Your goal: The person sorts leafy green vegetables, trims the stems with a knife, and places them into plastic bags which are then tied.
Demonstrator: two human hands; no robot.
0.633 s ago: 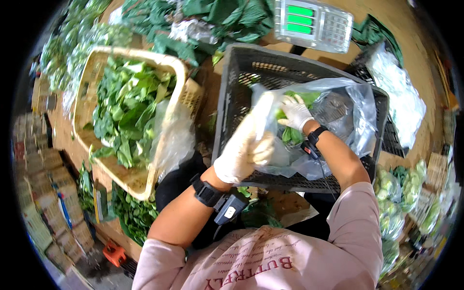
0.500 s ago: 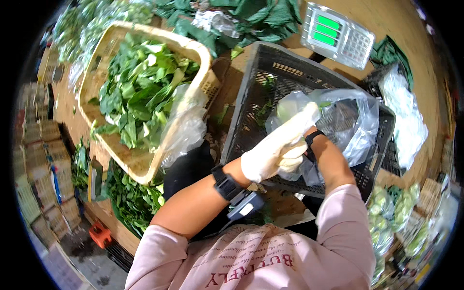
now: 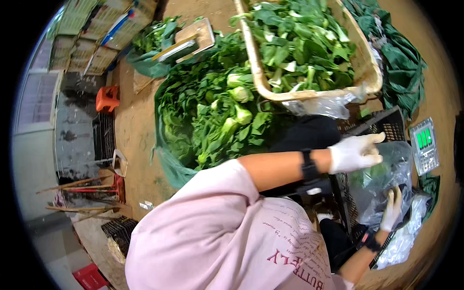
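Note:
My left hand point(image 3: 356, 153), in a white glove, stretches over the near side of a black plastic crate point(image 3: 394, 123), its fingers apart and nothing visible in them. A clear plastic bag point(image 3: 367, 183) lies in the crate, with some green showing through it. Against the bag's right side rests my right hand point(image 3: 392, 210), also white-gloved, with its fingers extended. Whether the fingers pinch the film is hard to see. Beyond my left arm stands a cream plastic basket point(image 3: 316, 95) heaped with cut leafy greens point(image 3: 304, 48).
A green sack point(image 3: 179, 171) full of leafy greens point(image 3: 208, 116) sits left of the basket. A scale with a green display point(image 3: 424, 145) stands right of the crate, near white plastic bags point(image 3: 406, 246). An orange stool point(image 3: 107, 99) and a broom point(image 3: 118, 186) are far left.
The view has swung left, bringing the sack and stool further in. My hands have come apart; the right one, hidden in the bag before, now shows at its side.

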